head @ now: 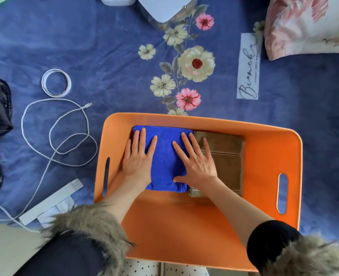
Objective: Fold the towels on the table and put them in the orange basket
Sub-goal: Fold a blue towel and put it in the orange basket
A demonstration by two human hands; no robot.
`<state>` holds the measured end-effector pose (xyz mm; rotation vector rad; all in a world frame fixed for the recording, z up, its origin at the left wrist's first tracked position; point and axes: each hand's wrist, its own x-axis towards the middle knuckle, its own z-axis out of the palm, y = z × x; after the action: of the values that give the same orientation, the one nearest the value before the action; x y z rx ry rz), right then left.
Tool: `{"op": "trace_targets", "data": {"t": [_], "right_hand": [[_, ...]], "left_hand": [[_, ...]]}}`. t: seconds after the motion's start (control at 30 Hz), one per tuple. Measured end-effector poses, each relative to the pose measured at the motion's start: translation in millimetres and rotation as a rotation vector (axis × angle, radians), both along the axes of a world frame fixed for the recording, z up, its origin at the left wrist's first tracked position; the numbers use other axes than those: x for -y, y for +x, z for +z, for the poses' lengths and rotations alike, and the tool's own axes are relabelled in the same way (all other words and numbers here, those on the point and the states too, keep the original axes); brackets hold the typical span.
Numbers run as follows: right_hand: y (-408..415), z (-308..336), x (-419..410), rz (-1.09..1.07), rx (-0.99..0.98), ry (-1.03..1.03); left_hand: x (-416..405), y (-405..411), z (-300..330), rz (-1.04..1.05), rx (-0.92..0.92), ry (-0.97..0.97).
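Both hands flat in the orange basket, palms down on the folded blue towel. Left hand spread, fingers straight, pressing the towel's left half, with the outer fingers over its left edge. Right hand also spread and straight-fingered, pressing the right half; its outer fingers lie over onto the folded brown towel just beside it. Nothing is pinched or gripped by either hand.

The blue towel sits on the basket floor toward the far wall, left of centre. The brown towel sits right of it, touching or slightly under the blue one's right edge; cannot tell which. No loose towels show on the blue floral cloth around the basket, so the task looks near done, probably a final pat-down.

Handling: the blue towel looks like soft microfibre, light, limp, not fragile, a bit grippy and not slippery. It will sag and unfold if lifted by one corner. Best hold is both side edges at once, or one flat hand under and one on top, keeping the layers stacked. Flat pressing squashes it easily. The brown towel looks thicker, with stitched bands, and is likely to handle the same way. The basket walls look thin and slightly flexible, with handle slots on both short sides.

A white cable and a tape roll lie left of the basket, well apart from the towels.
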<state>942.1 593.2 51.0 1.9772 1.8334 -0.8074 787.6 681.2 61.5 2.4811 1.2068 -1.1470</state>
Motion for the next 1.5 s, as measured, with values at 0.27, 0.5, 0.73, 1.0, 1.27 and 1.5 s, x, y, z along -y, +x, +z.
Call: {"op": "trace_targets", "data": {"t": [0.27, 0.5, 0.73, 1.0, 1.27, 1.5], "right_hand": [[-3.0, 44.2, 8.9, -0.124, -0.065, -0.002], [-6.5, 140.9, 31.7, -0.509, -0.18, 0.099], [18.2, 245.5, 91.6, -0.751, -0.084, 0.328], [-12.5, 314.9, 207.6, -1.211, 0.105, 0.455], [-131.4, 348.2, 337.9, -1.74, 0.239, 0.615], [-308.6, 372.8, 438.3, -2.188, 0.386, 0.674]], "left_hand": [[3.8, -2.5, 48.8, 0.129, 0.156, -0.159], [32.0, -1.4, 139.1, 0.283, 0.451, -0.193], [53.3, 36.1, 226.7, 0.127, 0.778, -0.197], [108.7, 86.0, 284.8, -0.4, 0.893, -0.408], [231.1, 73.1, 337.1, -0.899, 0.961, -0.643], [377.0, -8.7, 362.6, -1.345, 0.928, -0.862]]}}
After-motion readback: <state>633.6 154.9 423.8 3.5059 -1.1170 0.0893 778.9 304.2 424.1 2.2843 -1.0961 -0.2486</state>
